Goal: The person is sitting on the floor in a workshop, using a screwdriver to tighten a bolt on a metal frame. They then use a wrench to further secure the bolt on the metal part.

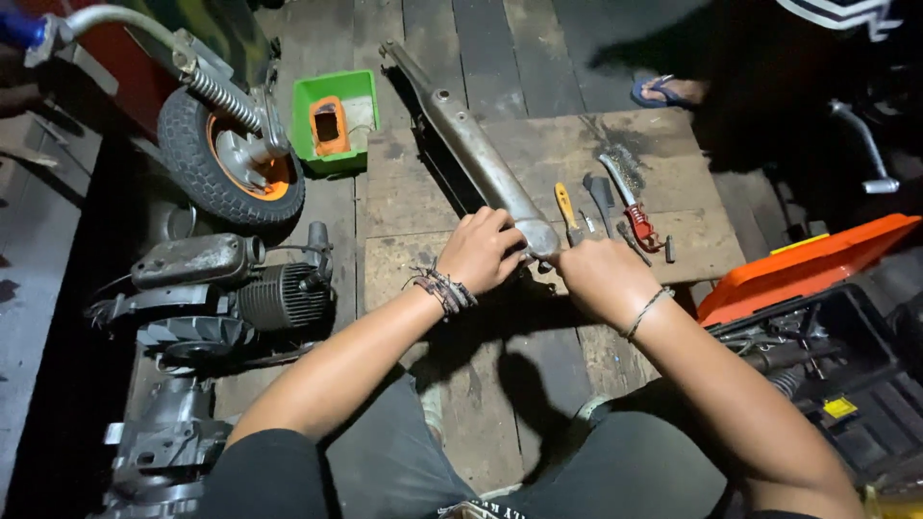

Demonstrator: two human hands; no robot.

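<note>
A long grey metal exhaust-like pipe lies diagonally across a wooden board, its near end between my hands. My left hand, with braided bands at the wrist, grips that near end from the left. My right hand, wearing a thin wrist cord, is closed against the pipe's tip from the right; what its fingers hold is hidden. Just beyond my right hand lie a yellow-handled tool, a dark tool and a wire brush with a red handle.
A small wheel with an orange hub and an engine block sit at left. A green box stands at the back. An orange-lidded toolbox is at right. Another person's sandalled foot is at the far right.
</note>
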